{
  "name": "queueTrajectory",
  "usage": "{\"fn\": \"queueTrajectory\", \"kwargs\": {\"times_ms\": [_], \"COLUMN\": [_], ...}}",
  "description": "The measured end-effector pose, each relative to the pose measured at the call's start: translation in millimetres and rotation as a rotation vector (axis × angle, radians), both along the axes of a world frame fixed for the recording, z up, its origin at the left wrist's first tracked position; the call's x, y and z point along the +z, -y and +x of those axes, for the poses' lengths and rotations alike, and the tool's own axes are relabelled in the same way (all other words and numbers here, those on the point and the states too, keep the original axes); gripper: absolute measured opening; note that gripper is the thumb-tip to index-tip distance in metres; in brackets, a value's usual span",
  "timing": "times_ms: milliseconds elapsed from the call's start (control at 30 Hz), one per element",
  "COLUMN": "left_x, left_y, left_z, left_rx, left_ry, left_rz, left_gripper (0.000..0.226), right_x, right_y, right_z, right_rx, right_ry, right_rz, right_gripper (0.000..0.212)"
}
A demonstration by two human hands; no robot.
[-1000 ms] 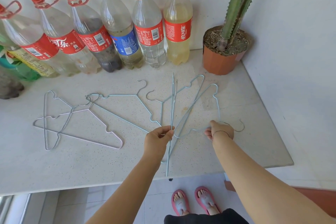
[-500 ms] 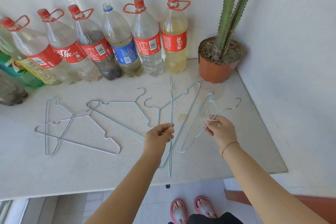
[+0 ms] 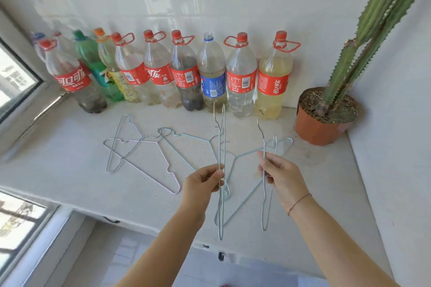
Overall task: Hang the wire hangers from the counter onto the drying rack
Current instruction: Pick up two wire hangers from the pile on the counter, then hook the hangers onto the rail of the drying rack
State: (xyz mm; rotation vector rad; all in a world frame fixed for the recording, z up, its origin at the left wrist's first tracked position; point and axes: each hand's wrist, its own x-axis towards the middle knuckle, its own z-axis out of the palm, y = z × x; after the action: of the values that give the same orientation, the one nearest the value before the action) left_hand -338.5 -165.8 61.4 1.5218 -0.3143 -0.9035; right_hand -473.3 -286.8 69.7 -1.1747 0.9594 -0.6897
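Item: wire hangers, pale blue, thin-gauge.

Held, left: the left hand (image 3: pixel 205 182) is closed in a pinch on one hanger (image 3: pixel 221 170), lifted edge-on above the tabletop (image 3: pixel 70 170), hook at 12 o'clock, lower end hanging past the front edge at 6 o'clock.

Held, right: the right hand (image 3: pixel 283 176) is closed around a second hanger (image 3: pixel 264 147), also upright and edge-on, hook at 12 o'clock, just beside the first toward 3 o'clock.

Remaining on the tabletop: a crossed pair of hangers (image 3: pixel 130 147) at 9 o'clock of the hands, overlapping each other; another flat hanger (image 3: pixel 186 137) between that pair and the left hand; one more hanger (image 3: pixel 247 154) lying beneath and between the two hands. Exact count uncertain where wires overlap.

Surroundings: row of plastic bottles (image 3: pixel 186 77) along the wall at 12 o'clock; potted cactus (image 3: pixel 326 114) at 2 o'clock. The drying rack is not in view.

Handling, judged: very light, springy rather than rigid, smooth and liable to swivel in a loose pinch. Best taken at the twisted neck below the hook or mid-shoulder, keeping the hook free. Lying hangers look likely to snag one another; lift them one at a time.
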Motion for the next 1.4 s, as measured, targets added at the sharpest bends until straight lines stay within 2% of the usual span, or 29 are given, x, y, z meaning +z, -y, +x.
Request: {"fn": "queueTrajectory", "kwargs": {"times_ms": [367,767,933,1033,1200,1400], "left_x": [81.7,178.7,210.6,226.5,245.0,258.8], "left_y": [-99.4,-258.6,-322.1,-355.9,-396.8,-426.9], "left_z": [22.8,3.8,-7.6,-12.6,-16.5,-4.7], "left_rx": [0.422,0.899,1.024,1.079,1.132,1.168], "left_ry": [0.125,0.237,0.308,0.329,0.339,0.354], "left_rz": [-0.115,-0.227,-0.233,-0.245,-0.265,-0.277], "left_gripper": [0.014,0.01,0.014,0.008,0.008,0.011], "right_x": [74.2,174.6,208.1,228.6,256.1,274.3], "right_y": [-50.2,-181.1,-250.2,-291.8,-351.1,-391.2], "right_z": [88.9,166.5,188.3,197.6,200.5,206.8], "right_rx": [0.461,0.971,1.13,1.226,1.35,1.395], "right_ry": [0.162,0.324,0.377,0.41,0.478,0.535], "right_rz": [-0.069,-0.123,-0.117,-0.077,-0.058,-0.013], "right_gripper": [0.02,0.023,0.017,0.015,0.017,0.015]}}
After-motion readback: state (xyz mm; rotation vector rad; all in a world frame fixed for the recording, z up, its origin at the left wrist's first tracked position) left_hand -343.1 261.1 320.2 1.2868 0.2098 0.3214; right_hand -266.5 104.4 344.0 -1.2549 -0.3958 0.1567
